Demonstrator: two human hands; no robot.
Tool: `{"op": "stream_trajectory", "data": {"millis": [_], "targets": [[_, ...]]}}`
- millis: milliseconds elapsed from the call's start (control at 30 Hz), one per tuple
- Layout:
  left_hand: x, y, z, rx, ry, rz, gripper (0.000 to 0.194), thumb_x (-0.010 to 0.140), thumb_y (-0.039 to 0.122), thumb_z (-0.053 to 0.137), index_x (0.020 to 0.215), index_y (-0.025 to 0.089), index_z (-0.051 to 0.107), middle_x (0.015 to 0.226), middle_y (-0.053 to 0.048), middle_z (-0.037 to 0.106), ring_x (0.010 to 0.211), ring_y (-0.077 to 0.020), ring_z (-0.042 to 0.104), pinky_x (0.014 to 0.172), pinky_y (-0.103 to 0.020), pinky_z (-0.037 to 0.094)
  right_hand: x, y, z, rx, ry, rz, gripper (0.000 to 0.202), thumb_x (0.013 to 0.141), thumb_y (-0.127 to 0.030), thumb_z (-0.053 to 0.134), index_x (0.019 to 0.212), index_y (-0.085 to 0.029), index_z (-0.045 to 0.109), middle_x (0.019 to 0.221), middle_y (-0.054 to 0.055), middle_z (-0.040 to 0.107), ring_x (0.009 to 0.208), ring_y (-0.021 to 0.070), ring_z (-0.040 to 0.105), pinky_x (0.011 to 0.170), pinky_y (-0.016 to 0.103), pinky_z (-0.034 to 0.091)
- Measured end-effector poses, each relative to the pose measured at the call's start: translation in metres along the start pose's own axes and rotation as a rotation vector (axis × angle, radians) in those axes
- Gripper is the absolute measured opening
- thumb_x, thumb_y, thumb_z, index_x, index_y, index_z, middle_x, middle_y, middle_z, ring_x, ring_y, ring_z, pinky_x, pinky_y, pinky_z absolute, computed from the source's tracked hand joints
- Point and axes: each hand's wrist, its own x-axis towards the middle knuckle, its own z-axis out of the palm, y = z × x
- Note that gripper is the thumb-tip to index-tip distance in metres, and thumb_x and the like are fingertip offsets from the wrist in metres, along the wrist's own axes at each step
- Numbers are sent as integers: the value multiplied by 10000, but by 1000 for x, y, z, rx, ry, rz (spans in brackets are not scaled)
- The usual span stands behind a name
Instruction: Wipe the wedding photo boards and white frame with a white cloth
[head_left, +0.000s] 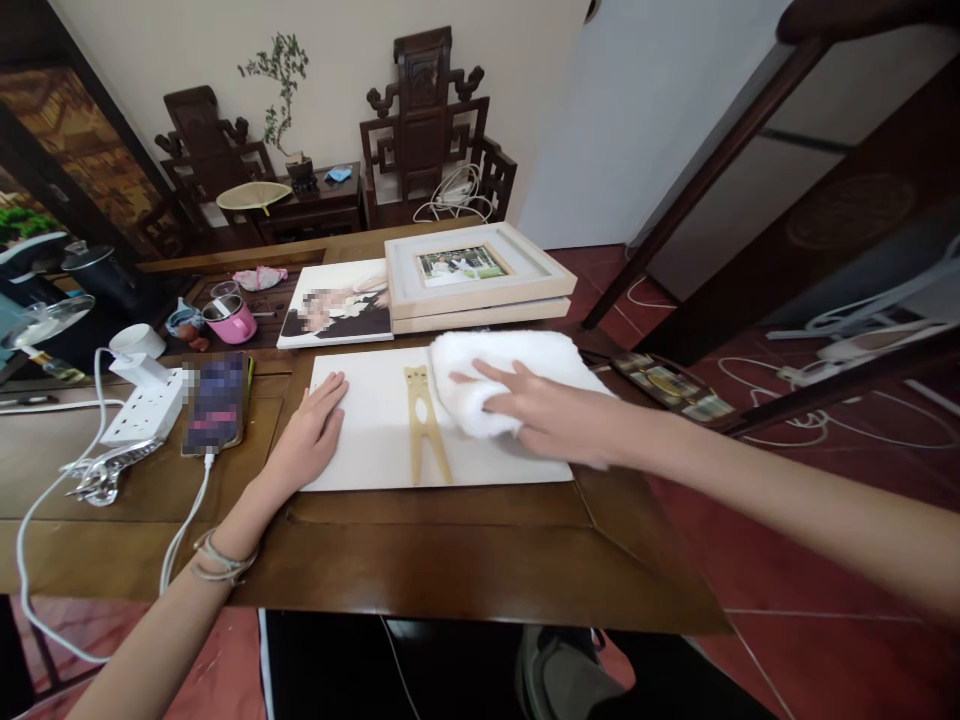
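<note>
A white flat board [375,470] lies on the wooden table before me, with a gold-coloured fold-out stand [420,440] in two legs along its middle. It looks like the back of a picture panel. My left hand [307,435] rests flat on the board's left edge, fingers stretched out. On the board's right half is a folded, fluffy white towel [465,365]. My right hand [536,405] grips and presses the towel, some fingers sunk into it and others lying along its top.
Behind the board lie a photo panel [337,305] and two stacked wooden picture frames [480,300]. To the left are a charging phone [217,405], a power strip [146,410] with cables and a pink mug [231,320]. An oval patterned tray [667,385] sits at right.
</note>
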Motion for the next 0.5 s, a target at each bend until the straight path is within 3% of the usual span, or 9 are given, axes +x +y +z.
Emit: {"op": "stream_trajectory", "data": {"millis": [167, 267, 400, 500], "targets": [[0, 2, 1, 12, 2, -8, 482, 941, 303, 324, 1358, 106, 461, 1480, -154, 391, 1409, -244, 295, 1161, -516, 177, -54, -60, 8, 25, -164, -26, 430, 580, 12, 441, 865, -202, 679, 1527, 24, 278, 1417, 322, 95, 1099, 618, 247], [0, 2, 2, 16, 8, -12, 472, 940, 295, 323, 1355, 123, 467, 1479, -145, 396, 1407, -242, 300, 1160, -519, 182, -66, -79, 3, 101, -216, -19, 344, 560, -5, 467, 745, -223, 658, 1502, -6, 343, 1403, 336, 183, 1089, 576, 311], [0, 1, 2, 12, 17, -2, 468, 941, 295, 320, 1352, 130, 471, 1476, -139, 403, 1409, -236, 296, 1163, -507, 186, -47, -62, -3, 132, -104, 81, 426, 621, -27, 420, 925, -214, 652, 1365, 76, 534, 1326, 327, 384, 987, 502, 442], [0, 0, 2, 10, 14, -5, 469, 941, 298, 319, 1350, 127, 472, 1475, -141, 404, 1409, -236, 296, 1164, -502, 189, -11, -38, -3, 78, 40, 237, 403, 671, -71, 410, 986, -187, 633, 1026, 119, 674, 1091, 336, 575, 830, 455, 504]]}}
